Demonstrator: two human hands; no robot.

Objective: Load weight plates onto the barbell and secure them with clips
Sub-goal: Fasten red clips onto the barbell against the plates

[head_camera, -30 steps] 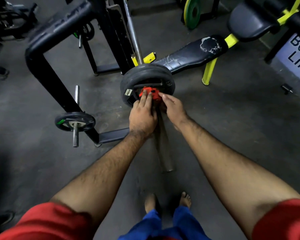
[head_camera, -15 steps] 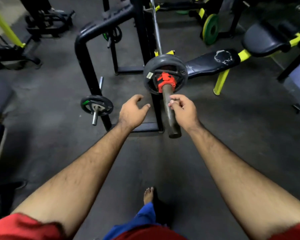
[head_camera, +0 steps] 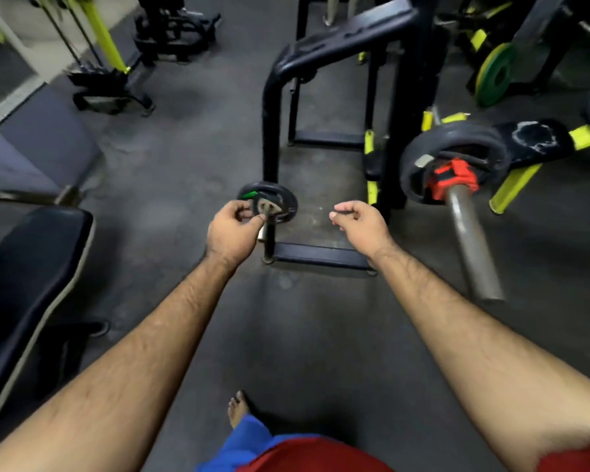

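- While motion blur leaves the pale label on the black plate (head_camera: 419,168) unreadable, the red clip (head_camera: 452,182) sits against it on the barbell sleeve (head_camera: 470,247).
- Left hand (head_camera: 232,233): fingers curled at the small plate (head_camera: 283,207); grip cannot be told.
- Right hand (head_camera: 358,226): loosely curled, holding nothing.

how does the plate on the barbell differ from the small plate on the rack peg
The plate on the barbell is much larger than the small plate. The barbell plate has a red clip against it; the small plate has none. The small plate bears a green mark, the barbell plate a pale label. The left hand is at the small plate's edge; no hand is near the barbell plate. Both are dark, round and stand upright on a metal shaft.
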